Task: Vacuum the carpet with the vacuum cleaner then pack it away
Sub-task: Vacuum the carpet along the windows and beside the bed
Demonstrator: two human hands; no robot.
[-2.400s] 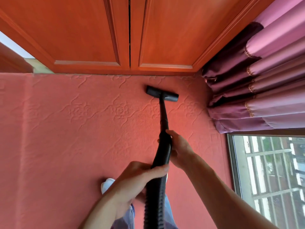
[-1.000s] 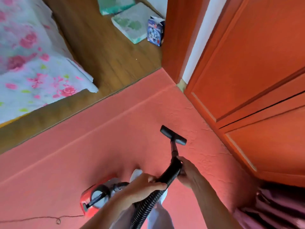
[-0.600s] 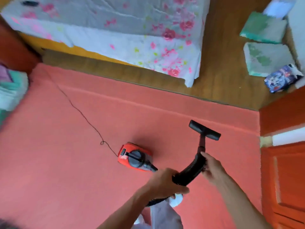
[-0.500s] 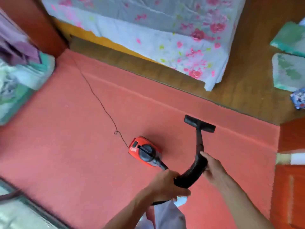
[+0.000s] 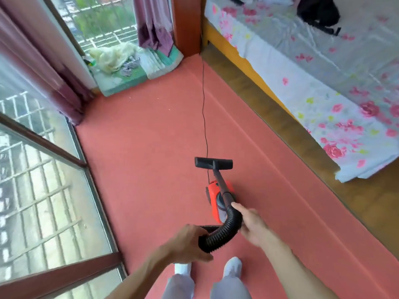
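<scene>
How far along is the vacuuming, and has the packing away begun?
Done: cannot be judged; the carpet shows no clear cleaned strip. In hand: left hand and right hand grip the hose, floor head pointing ahead. Left: packing away; the cord lies stretched out, the red vacuum body sits on the carpet.

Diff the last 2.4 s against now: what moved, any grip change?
The view swung from the wardrobe corner round to the window end. The floor head went with it and now sits beyond the red canister, wand crossing over it. No grip change: left hand and right hand keep holding the hose.
</scene>
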